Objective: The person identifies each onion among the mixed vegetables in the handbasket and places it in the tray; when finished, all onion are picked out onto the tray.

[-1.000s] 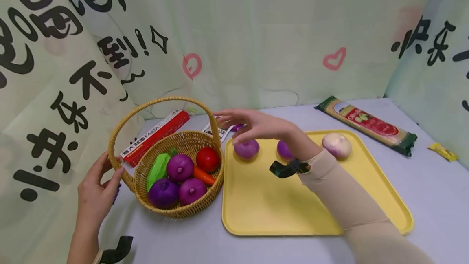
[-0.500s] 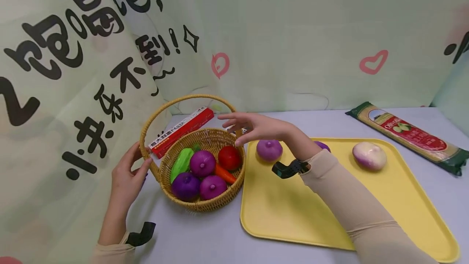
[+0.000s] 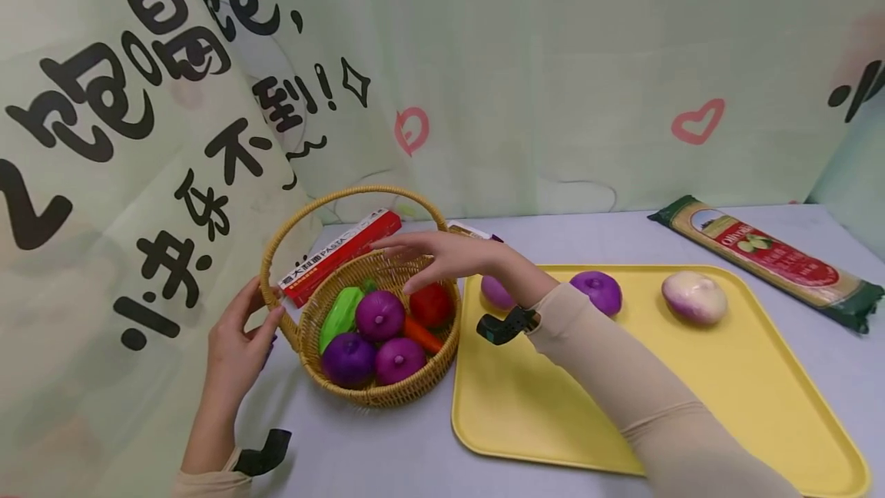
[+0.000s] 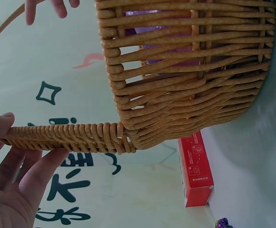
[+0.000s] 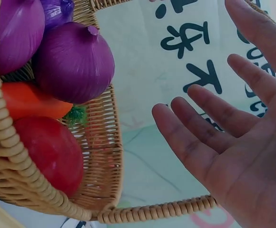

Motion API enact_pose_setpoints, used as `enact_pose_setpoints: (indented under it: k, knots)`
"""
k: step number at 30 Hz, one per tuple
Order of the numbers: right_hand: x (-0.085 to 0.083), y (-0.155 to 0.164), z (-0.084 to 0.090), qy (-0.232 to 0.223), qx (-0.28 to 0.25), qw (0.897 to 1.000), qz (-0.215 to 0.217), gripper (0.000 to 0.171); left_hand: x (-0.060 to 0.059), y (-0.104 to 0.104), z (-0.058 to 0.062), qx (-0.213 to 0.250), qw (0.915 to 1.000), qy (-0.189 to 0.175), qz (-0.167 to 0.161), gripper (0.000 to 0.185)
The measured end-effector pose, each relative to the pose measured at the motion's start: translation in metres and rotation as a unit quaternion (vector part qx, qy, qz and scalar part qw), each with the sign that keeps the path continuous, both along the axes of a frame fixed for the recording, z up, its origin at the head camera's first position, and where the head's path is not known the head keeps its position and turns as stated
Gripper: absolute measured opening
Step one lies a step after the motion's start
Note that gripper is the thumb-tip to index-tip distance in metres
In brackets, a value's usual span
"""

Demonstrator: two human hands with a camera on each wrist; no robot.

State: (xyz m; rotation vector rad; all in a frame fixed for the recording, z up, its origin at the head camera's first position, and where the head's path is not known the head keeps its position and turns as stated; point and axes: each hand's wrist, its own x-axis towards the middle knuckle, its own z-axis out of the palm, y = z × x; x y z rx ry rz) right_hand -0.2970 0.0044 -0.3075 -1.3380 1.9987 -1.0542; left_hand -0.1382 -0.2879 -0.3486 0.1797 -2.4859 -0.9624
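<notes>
Spread and empty, the right hand point(image 3: 442, 256) hovers over the wicker basket point(image 3: 415, 384), just above the red tomato point(image 3: 432, 304) and purple onions point(image 3: 379, 315), while the left hand point(image 3: 238, 344) rests straight fingers against the handle's base. To lift an onion cleanly, I'd lower the grip straight down inside the handle arch, keeping the basket braced on the bench point(image 3: 387, 444).

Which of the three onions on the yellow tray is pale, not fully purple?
The rightmost onion: mostly whitish, while the other two onions are purple.
</notes>
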Motion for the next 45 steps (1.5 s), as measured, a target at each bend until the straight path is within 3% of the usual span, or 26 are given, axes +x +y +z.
enact_pose_setpoints:
  k: [27,37,45]
  knots:
    - [-0.026,-0.046,-0.024,0.000,0.063,0.995,0.075,0.073,-0.001,0.001,-0.001,0.004,1.0000,0.001,0.003,0.054]
    - [-0.023,-0.060,-0.032,0.012,0.154,0.986,0.069,0.076,-0.001,-0.001,-0.003,0.001,1.0000,-0.004,0.007,0.054]
    - [-0.020,-0.068,-0.033,0.036,0.201,0.974,0.095,0.079,-0.001,0.000,-0.002,0.003,1.0000,0.000,0.007,0.054]
